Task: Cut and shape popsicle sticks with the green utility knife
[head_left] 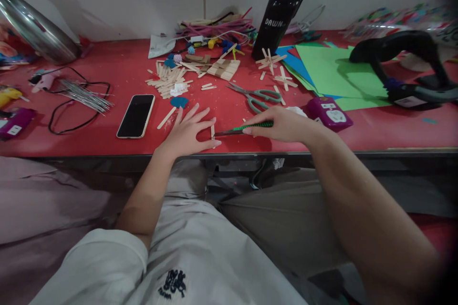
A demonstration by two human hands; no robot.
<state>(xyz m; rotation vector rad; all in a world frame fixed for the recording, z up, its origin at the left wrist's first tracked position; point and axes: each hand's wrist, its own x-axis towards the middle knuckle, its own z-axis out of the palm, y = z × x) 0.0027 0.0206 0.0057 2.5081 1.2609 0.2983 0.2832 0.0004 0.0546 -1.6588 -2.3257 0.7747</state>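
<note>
My left hand (191,131) lies on the red tabletop with its fingers spread. Its thumb and index finger hold down the two ends of a short wooden craft stick (213,132). From the right, my right hand (282,125) grips a utility knife (255,125) with a green ridged handle. The knife's dark blade points left, and its tip is at the stick; I cannot tell whether it touches. Beyond the knife lie grey-green-handled scissors (263,97), partly spread. Another craft stick (166,118) and a blue scrap (179,102) are beside my left fingers.
A phone (136,116) lies left, near thin wires (86,96). Craft sticks (168,78) are heaped behind my left hand. Star-shaped stick pieces (270,60) sit near a black bottle (279,14). Right are green paper sheets (336,71), a purple box (329,113) and a black strapped device (411,90).
</note>
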